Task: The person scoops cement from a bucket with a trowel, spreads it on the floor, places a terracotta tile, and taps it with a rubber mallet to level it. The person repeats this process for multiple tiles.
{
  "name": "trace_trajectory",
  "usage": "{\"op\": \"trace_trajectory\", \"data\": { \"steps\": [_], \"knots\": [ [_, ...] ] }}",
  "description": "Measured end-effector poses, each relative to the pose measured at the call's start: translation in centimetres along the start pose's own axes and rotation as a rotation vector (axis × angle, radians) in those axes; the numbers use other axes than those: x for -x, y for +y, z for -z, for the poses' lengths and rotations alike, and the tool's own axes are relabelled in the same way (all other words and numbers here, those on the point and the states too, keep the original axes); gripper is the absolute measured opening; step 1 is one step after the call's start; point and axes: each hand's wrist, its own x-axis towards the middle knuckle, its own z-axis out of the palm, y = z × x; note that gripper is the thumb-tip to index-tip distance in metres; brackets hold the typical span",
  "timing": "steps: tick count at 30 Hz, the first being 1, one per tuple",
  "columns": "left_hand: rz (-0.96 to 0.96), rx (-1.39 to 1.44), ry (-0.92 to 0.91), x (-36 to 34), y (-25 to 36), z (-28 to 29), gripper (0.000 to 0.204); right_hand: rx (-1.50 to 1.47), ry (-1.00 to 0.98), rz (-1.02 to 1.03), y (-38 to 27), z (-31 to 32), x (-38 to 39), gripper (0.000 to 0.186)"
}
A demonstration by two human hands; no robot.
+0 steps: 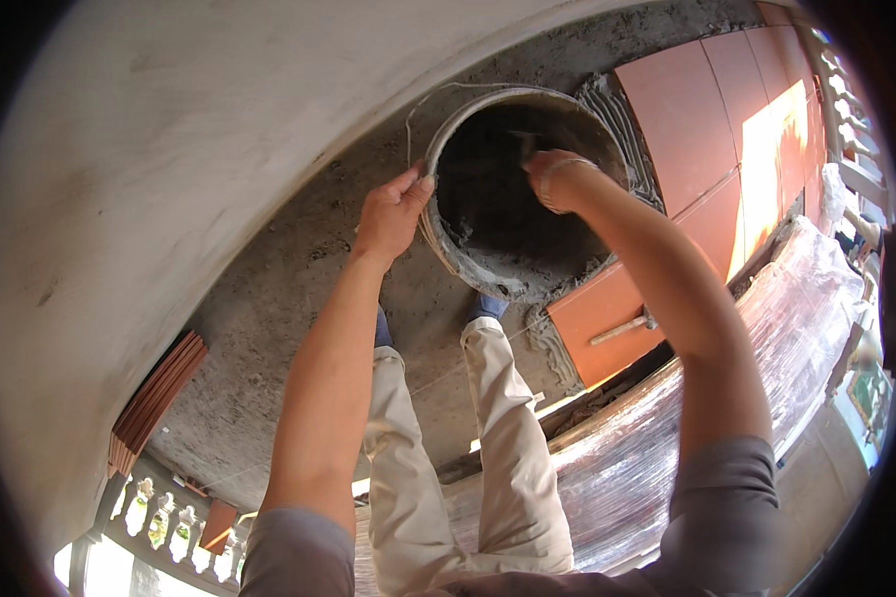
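On the bucket's rim [493, 282] the left hand [393, 214] is clamped; inside, the right hand [560, 181] (can't tell its grip) has open room

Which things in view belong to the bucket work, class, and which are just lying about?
Seemingly in the job:
bucket, held by the left grip
dark contents, right grip at the bucket's opening

Apparently lying about:
hammer on an orange tile
stacked tiles
plastic-wrapped bundle

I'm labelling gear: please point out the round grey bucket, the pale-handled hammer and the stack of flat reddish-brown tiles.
Round grey bucket [470, 270]: head view, near rim.
Pale-handled hammer [617, 330]: head view, middle of the handle.
Stack of flat reddish-brown tiles [159, 398]: head view, exposed edges.
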Motion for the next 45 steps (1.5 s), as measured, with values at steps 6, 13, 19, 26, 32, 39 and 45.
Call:
{"op": "trace_trajectory", "data": {
  "steps": [6, 13, 19, 26, 32, 39, 45],
  "knots": [
    [-0.056, 0.040, -0.003, 0.2, 0.5, 0.1, 0.055, -0.242, -0.277, -0.136, -8.8, -5.6, -5.8, 0.037],
    [-0.046, 0.005, 0.006, 0.1, 0.7, 0.2, 0.053, -0.033, -0.314, 0.154, -3.5, -4.7, 1.3, 0.032],
    [-0.027, 0.105, 0.016, 0.0, -0.3, -0.4, 0.052, -0.113, -0.016, -0.011, 1.6, -3.4, -1.8, 0.018],
    [-0.064, -0.099, -0.045, -0.3, 1.1, 0.9, 0.046, 0.279, -0.407, 0.356, -5.1, -7.4, -1.3, 0.023],
    [0.116, 0.134, -0.356, -2.2, 2.4, 2.9, 0.051, -0.227, -0.136, -0.040, -1.4, -5.1, 10.0, 0.042],
    [0.234, -0.029, -0.274, -2.4, 4.5, 1.0, 0.058, -0.836, 0.209, -0.174, -3.1, -11.7, 21.8, 0.039],
    [0.061, -0.013, -0.181, 3.8, 4.6, -6.6, 0.057, -1.199, 0.355, -0.338, -6.9, -18.3, 28.5, 0.041]
  ]
}}
